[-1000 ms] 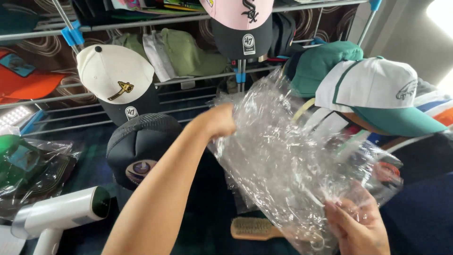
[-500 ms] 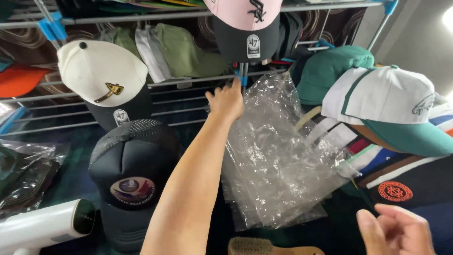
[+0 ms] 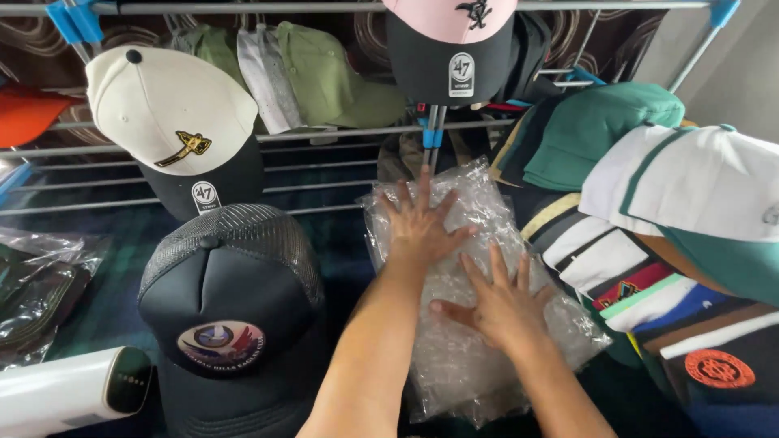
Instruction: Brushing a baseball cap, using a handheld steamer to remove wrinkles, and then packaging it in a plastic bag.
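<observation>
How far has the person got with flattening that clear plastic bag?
Looks done: the clear plastic bag lies spread on the dark surface beside the black mesh cap. In hand: the left hand and right hand press on it with open palms and splayed fingers. Left: it is crinkled throughout, with its lower edge puckered, so smoothing looks unfinished.
</observation>
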